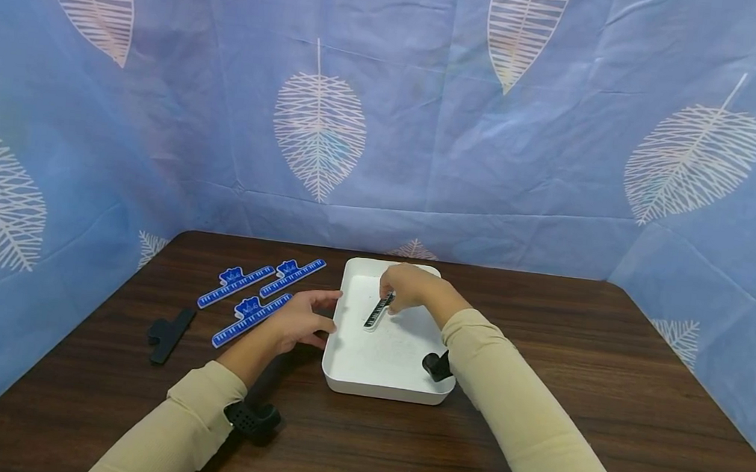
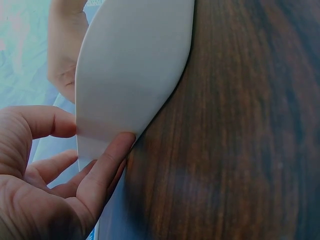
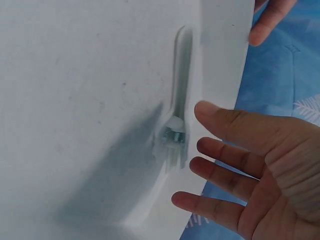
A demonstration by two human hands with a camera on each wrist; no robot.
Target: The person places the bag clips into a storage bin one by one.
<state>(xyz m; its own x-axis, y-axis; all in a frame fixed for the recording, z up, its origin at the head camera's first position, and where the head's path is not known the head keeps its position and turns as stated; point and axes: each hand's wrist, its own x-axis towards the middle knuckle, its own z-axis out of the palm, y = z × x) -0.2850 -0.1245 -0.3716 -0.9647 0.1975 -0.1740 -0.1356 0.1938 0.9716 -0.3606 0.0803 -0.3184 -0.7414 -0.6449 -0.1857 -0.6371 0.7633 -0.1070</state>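
Observation:
A white clip with a piano-key pattern lies inside the white tray. In the right wrist view this clip rests near the tray's side wall, its metal spring showing. My right hand is over the tray beside the clip. Its fingers are loosely spread and hold nothing in the right wrist view. My left hand is at the tray's left side, and in the left wrist view its fingertips touch the outer wall.
Several blue piano-pattern clips, among them a near one and a far one, lie left of the tray. A black clip lies farther left on the brown table. Blue leaf-print cloth hangs behind.

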